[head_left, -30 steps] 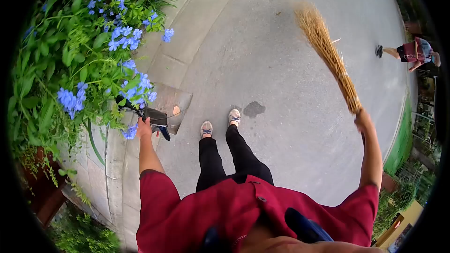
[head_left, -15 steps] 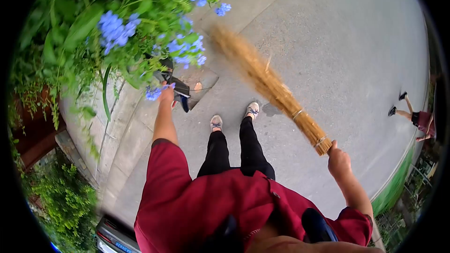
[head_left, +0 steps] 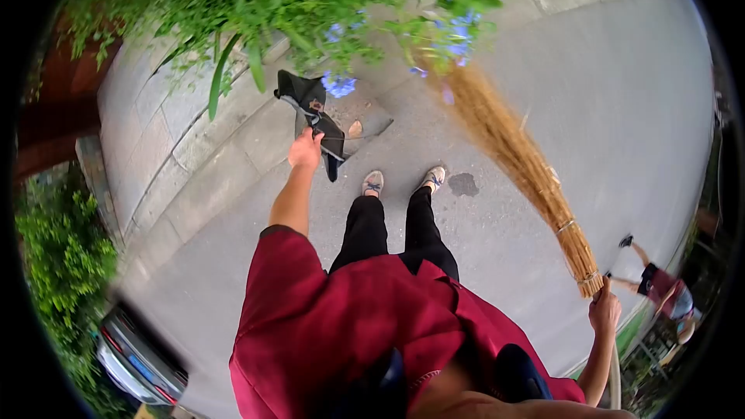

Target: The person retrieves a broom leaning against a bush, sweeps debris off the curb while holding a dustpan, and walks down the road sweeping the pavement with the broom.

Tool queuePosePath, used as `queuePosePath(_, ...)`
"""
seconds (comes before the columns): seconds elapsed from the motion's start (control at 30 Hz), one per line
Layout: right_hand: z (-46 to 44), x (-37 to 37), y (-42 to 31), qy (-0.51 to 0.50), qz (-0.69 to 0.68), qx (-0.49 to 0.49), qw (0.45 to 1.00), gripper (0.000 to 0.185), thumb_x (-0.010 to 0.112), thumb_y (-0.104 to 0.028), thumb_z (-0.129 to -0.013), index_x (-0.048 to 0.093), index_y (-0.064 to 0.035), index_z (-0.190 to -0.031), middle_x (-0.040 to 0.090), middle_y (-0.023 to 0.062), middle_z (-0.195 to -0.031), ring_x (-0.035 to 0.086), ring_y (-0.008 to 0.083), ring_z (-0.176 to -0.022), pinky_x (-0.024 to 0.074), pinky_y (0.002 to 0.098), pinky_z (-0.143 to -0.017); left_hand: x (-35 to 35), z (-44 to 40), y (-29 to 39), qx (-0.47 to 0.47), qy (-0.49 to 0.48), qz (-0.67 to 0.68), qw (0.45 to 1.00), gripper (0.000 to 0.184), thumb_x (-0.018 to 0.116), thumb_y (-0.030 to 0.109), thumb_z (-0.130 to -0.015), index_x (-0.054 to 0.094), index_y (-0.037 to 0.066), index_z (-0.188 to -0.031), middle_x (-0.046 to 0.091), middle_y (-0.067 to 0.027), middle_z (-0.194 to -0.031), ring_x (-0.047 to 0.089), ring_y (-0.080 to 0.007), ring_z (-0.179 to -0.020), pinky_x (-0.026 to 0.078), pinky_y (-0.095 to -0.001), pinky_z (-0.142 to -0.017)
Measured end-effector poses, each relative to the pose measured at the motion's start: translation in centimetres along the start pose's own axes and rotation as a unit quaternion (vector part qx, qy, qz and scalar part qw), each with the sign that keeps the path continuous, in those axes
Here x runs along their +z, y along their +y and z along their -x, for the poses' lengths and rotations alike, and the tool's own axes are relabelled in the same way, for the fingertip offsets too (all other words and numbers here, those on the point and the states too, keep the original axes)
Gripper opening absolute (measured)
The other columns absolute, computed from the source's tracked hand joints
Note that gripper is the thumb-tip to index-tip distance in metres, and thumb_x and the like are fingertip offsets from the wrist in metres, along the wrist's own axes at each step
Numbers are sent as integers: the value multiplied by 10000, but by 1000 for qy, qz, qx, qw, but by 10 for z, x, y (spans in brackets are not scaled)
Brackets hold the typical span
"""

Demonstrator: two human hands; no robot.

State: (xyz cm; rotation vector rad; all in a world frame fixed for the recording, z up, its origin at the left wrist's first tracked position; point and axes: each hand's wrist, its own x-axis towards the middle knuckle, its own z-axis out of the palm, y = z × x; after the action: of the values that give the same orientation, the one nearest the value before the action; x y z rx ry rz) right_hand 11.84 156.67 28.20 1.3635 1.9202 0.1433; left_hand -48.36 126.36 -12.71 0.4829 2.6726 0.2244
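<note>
Your right hand (head_left: 604,309) has its fingers curled round the broom (head_left: 535,174) just behind the bound end, and the brush runs away from them, forward and to your left, its long axis slanting across the grey pavement (head_left: 590,93) toward the flowering shrub (head_left: 310,0). Its tip lies closer in view to the dark scoop (head_left: 335,140) at your left hand (head_left: 305,150) than to the fingers that hold it; whether the tip touches the ground you can't tell, as it is blurred and partly behind blooms. Your left fingers are closed on the scoop's dark handle part, and a tan, leaf-like scrap (head_left: 355,129) shows on its grey panel, just ahead of your shoes (head_left: 373,182). The broom is straw-coloured, tied with at least 2 bands near your grip, and fans out into loose bristles.
</note>
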Motion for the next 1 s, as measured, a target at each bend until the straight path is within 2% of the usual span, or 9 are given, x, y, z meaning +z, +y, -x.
queuePosePath(0.17,-76,-2,-42,45,-87,-23,995,374,461,-76,-851,393,-40,-1217,592,297,-794,563,478,-761,414,569,-616,-21,29,-91,-14,71,28,997,350,572,433,-839,562,87,-894,641,-172,-784,617,-374,-759,482,-468,-643)
queuePosePath(0.27,-132,-23,-102,57,-134,-86,986,289,421,-6,-771,476,29,-1053,588,316,-866,551,490,-856,436,542,-720,-24,26,-129,-36,102,33,994,361,575,444,-832,572,87,-889,640,-182,-787,609,-390,-762,479,-482,-640)
queuePosePath(0.37,-168,-33,-176,35,-99,-98,990,232,422,2,-762,463,50,-985,592,322,-883,561,474,-896,470,516,-763,-18,17,-160,-77,97,42,991,372,569,454,-832,577,87,-889,637,-190,-785,608,-394,-763,478,-487,-645)
queuePosePath(0.5,-134,-18,-231,22,-12,-132,991,201,441,-7,-792,430,28,-989,621,281,-826,606,444,-800,497,504,-716,-16,-7,-182,-115,120,39,985,383,567,463,-828,578,84,-884,636,-195,-788,604,-405,-772,474,-494,-647)
queuePosePath(0.57,-81,-30,-259,-15,40,-136,990,308,458,-27,-802,433,44,-1101,637,244,-797,634,399,-750,513,472,-680,-24,-28,-188,-113,122,61,984,376,576,450,-823,584,83,-901,639,-196,-798,601,-410,-794,472,-493,-673)
queuePosePath(0.7,-15,-24,-268,-113,132,-189,967,592,476,-57,-805,267,98,-1337,647,196,-763,653,337,-703,526,409,-634,-25,-79,-194,-91,114,74,987,370,589,431,-816,592,82,-938,643,-197,-841,602,-406,-829,474,-484,-710)
queuePosePath(0.87,26,-60,-274,-102,149,-222,958,447,496,-56,-797,374,0,-1223,653,156,-752,657,307,-697,521,403,-622,-42,-95,-176,-97,94,44,990,405,606,414,-806,598,80,-1034,641,-196,-947,599,-388,-905,480,-468,-760)
queuePosePath(0.93,29,-62,-245,-64,137,-198,968,366,524,-53,-782,396,-80,-1124,651,137,-739,655,300,-681,514,397,-598,-37,-86,-182,-92,101,34,990,414,606,414,-808,594,81,-1054,641,-189,-964,598,-384,-915,480,-466,-767)
queuePosePath(1.0,42,-63,-205,-30,155,-167,973,402,538,-44,-764,404,-89,-1140,641,122,-721,643,300,-643,498,400,-567,-26,-82,-207,-90,83,59,991,418,605,417,-808,592,86,-1061,640,-186,-974,598,-382,-917,479,-465,-771)
